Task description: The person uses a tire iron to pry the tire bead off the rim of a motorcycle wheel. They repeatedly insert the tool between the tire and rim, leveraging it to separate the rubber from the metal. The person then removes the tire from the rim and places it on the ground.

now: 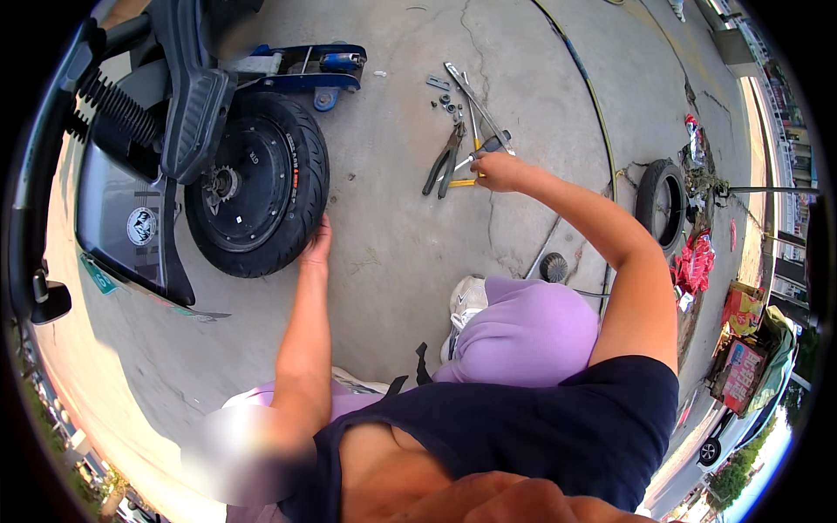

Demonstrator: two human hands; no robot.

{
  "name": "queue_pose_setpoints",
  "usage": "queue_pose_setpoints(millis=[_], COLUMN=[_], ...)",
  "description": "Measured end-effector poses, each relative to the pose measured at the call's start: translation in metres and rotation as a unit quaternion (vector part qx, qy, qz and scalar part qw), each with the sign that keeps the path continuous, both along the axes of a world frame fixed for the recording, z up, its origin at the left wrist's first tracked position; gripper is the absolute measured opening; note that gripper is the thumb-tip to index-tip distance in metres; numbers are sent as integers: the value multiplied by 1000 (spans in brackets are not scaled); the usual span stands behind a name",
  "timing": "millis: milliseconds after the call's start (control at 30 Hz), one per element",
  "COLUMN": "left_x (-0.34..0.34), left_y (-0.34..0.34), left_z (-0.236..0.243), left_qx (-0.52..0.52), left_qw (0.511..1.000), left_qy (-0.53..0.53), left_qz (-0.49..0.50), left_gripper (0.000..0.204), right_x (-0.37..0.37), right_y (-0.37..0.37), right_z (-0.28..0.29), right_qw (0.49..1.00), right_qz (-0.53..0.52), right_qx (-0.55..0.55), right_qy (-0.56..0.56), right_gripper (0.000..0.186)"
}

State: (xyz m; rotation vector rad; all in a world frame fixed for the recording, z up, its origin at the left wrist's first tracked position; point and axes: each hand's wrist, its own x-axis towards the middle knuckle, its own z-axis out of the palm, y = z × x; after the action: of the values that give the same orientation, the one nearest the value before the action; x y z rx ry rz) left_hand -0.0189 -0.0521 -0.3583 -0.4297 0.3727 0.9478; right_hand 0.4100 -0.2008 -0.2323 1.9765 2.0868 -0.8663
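A black hub-motor wheel (253, 183) with a thick tyre is at the left, mounted on a scooter lying tilted. My left hand (317, 244) grips the near right edge of its tyre, some fingers hidden behind the rubber. Farther right, my right hand (499, 172) is low over a group of tools on the ground, its fingers closed. A yellow strip shows beside these fingers, but what they hold is hidden. Beside that hand lie dark-handled pliers (446, 161), a dark-handled screwdriver (497, 141) and a long metal bar (478, 105). Several small nuts and washers (449, 105) lie beyond.
A blue floor jack (340, 65) stands beyond the wheel, near the scooter body (122, 218). A hose (586, 78) runs across the concrete on the right. Farther right are a loose tyre (660, 207) and red wrappers (695, 261). A round dark object (554, 268) lies by my knee.
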Motion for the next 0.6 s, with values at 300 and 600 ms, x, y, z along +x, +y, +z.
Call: queue_pose_setpoints(millis=[300,600], left_x=[-24,-22], left_y=[0,2], left_z=[1,9], left_qx=[-32,19], left_qw=[992,990], left_qy=[98,91], left_qz=[-78,-108], left_gripper=[22,23], right_x=[-75,-139], right_y=[31,49], right_z=[-52,-58], right_qw=[849,888], right_qz=[-479,-379], right_qx=[221,235], right_qy=[4,113], right_gripper=[41,26])
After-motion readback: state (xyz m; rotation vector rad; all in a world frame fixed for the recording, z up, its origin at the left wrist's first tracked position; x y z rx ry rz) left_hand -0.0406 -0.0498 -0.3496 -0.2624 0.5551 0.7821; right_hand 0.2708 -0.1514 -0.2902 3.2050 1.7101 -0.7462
